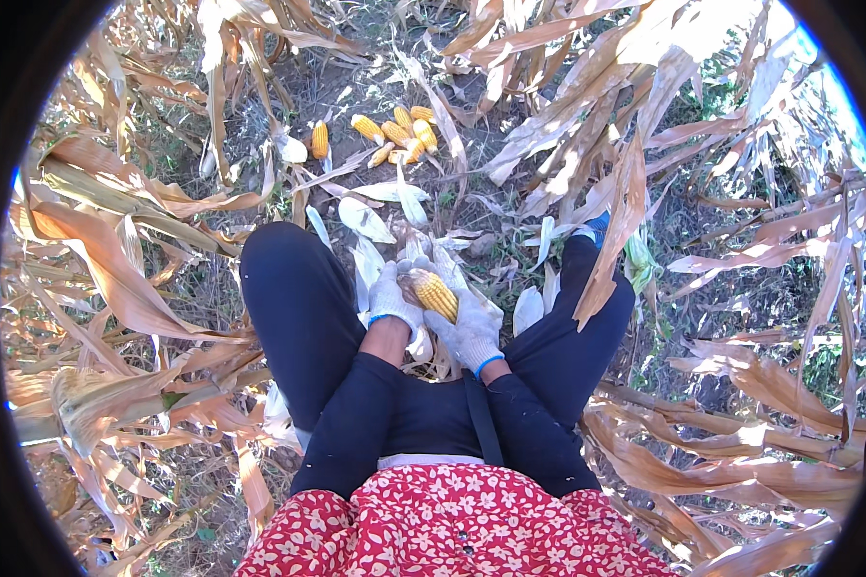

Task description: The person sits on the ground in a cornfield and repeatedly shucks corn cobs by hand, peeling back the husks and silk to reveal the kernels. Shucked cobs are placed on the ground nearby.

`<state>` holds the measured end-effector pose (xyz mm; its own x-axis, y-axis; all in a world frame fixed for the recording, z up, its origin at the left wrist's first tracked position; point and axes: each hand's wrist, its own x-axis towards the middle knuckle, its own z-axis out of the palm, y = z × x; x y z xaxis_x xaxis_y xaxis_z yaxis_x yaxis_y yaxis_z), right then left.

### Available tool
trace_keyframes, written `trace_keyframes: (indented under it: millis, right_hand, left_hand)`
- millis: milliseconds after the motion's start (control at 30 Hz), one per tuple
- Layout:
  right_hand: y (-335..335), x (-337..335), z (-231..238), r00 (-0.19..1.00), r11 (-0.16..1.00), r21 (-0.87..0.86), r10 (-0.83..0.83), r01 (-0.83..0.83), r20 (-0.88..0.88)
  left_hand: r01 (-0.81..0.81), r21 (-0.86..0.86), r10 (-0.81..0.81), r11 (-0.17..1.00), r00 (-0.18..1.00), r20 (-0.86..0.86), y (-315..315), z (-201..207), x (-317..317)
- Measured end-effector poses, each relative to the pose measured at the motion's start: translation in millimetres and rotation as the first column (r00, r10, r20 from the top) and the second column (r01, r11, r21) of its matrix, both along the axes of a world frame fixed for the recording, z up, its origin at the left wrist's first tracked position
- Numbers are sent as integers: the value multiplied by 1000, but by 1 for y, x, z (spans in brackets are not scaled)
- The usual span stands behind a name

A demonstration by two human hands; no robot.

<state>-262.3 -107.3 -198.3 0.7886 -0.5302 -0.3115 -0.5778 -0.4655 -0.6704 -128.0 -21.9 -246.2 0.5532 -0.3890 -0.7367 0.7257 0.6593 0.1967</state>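
An ear of corn (435, 296) with bare yellow kernels lies tilted between my two gloved hands, above my lap. My left hand (394, 296), in a whitish knit glove, is closed at the ear's upper left end, where something brownish shows. On its lower right side, my right hand (471, 332) wraps round the other end in a matching glove. Pale husk leaves (366, 219) lie around and beyond my hands, between my bent knees. Parts of the fingers are hidden behind the ear and husks.
Several husked yellow ears (396, 133) lie in a loose pile on the soil ahead, with one ear (319, 139) slightly apart at left. Dry corn stalks and leaves (741, 380) crowd both sides. One dry leaf (618, 231) hangs over my right leg.
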Motion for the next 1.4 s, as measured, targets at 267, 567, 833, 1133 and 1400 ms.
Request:
trace_keyframes:
  millis: [267, 567, 833, 1133, 1400]
  right_hand:
    - [-8, -5, -32, 814, 328, 942, -565, 70, 136]
    - [-30, -1, -38, 455, 54, 990, -891, 130, -11]
    - [-20, -1, -19, 504, 214, 972, -853, 95, 139]
    - [-24, 2, -26, 517, 157, 988, -845, 3, 133]
    - [-15, 6, -16, 568, 266, 887, -823, 378, 5]
  left_hand:
    - [-57, -91, 55, 994, 998, -23, -9, 26, -10]
    - [128, 837, -571, 533, 784, 244, 22, 25, 9]
    - [-283, 951, -936, -128, -282, -210, 17, 51, -32]
    - [312, 948, -972, 60, -196, 126, 12, -4, -54]
    - [2, 979, -790, -204, -591, -164, 10, 0, -79]
